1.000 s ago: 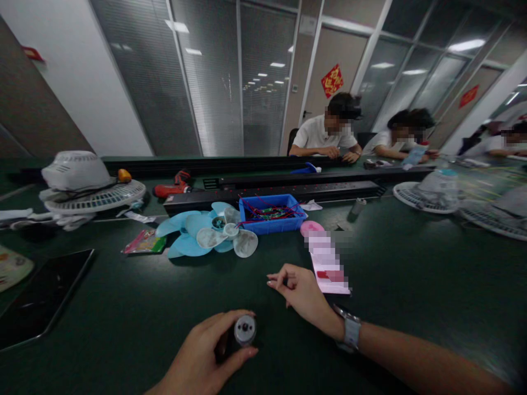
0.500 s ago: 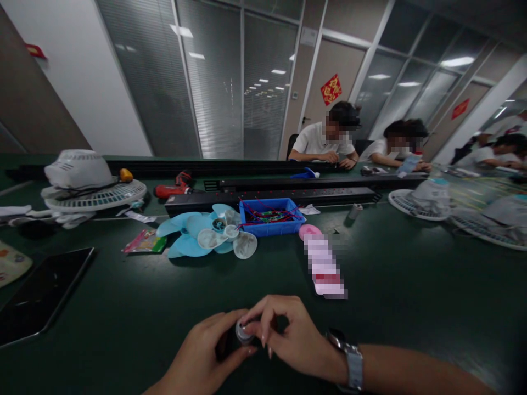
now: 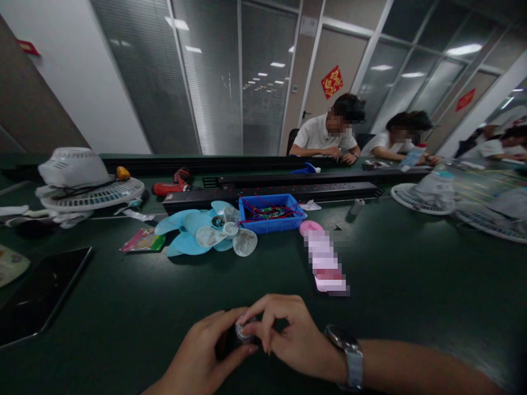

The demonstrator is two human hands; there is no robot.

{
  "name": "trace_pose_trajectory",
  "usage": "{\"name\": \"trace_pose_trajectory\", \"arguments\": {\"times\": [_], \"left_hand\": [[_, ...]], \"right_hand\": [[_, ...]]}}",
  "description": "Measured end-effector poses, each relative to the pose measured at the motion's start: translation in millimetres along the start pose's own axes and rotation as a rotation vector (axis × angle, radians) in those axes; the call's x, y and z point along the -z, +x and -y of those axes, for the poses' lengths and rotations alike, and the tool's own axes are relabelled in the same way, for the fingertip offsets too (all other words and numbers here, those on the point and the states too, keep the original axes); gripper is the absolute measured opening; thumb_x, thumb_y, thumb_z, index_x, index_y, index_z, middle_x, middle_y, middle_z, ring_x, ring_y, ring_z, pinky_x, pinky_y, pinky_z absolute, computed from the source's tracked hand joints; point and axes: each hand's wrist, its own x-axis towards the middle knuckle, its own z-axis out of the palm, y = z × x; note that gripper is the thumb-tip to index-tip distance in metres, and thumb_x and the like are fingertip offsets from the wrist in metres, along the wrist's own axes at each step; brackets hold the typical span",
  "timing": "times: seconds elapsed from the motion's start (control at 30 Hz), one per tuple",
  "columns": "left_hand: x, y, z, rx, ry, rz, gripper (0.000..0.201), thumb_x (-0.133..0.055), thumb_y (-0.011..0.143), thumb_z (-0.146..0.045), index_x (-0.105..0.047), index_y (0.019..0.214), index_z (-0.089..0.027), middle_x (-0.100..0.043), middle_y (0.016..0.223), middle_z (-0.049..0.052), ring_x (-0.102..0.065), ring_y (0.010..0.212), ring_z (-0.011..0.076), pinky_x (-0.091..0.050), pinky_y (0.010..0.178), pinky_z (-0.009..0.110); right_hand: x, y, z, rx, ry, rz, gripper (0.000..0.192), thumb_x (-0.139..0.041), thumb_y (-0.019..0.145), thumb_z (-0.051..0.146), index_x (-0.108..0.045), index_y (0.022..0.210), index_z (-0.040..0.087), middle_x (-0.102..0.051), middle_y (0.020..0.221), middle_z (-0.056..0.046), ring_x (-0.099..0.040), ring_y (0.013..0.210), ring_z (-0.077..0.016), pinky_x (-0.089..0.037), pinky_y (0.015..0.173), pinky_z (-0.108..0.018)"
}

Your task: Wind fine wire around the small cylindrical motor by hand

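A small round silver metal motor (image 3: 242, 330) sits low over the dark green tabletop (image 3: 123, 318), clamped in the left hand (image 3: 201, 356); the right hand (image 3: 284, 337) pinches its face with its fingers (image 3: 251, 318). At 12 o'clock lie pale blue plastic fan blades (image 3: 193, 233).

I see a long dark green table (image 3: 411, 285) running across an office room. Behind it stands a wall of glass partitions (image 3: 214, 82) with closed grey blinds, ceiling lights mirrored in the panes. To the left is a plain white wall (image 3: 78, 82). A beige door (image 3: 329, 93) carries a red diamond paper ornament (image 3: 331, 81). Bright ceiling strip lights (image 3: 464, 49) glow at upper right. Black power strips (image 3: 288, 192) lie along the table's middle.
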Motion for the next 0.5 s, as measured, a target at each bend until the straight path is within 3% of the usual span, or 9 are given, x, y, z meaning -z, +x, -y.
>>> {"name": "trace_pose_trajectory", "arguments": {"times": [0.27, 0.5], "left_hand": [[1.1, 0.6, 0.2, -0.007, 0.010, -0.010, 0.023, -0.066, 0.088, -0.029, -0.067, 0.110, -0.024, -0.071, 0.085, 0.003, -0.065, 0.070, 0.0193, -0.051, 0.064, 0.026], [0.9, -0.7, -1.0, -0.016, -0.001, -0.005, 0.021, -0.065, 0.089, -0.027, -0.066, 0.110, -0.025, -0.071, 0.085, 0.001, -0.064, 0.069, 0.0174, -0.049, 0.062, 0.024]], "right_hand": [[2.4, -1.6, -5.2, 0.009, -0.015, 0.068, 0.027, -0.072, 0.078, 0.000, -0.059, 0.060, 0.014, -0.075, 0.094, -0.005, -0.073, 0.085, -0.0142, -0.055, 0.074, -0.021], [1.7, 1.2, -0.7, -0.027, -0.021, 0.040, 0.027, -0.070, 0.079, 0.000, -0.059, 0.058, 0.013, -0.075, 0.090, -0.005, -0.072, 0.083, -0.0143, -0.054, 0.073, -0.021]]}}
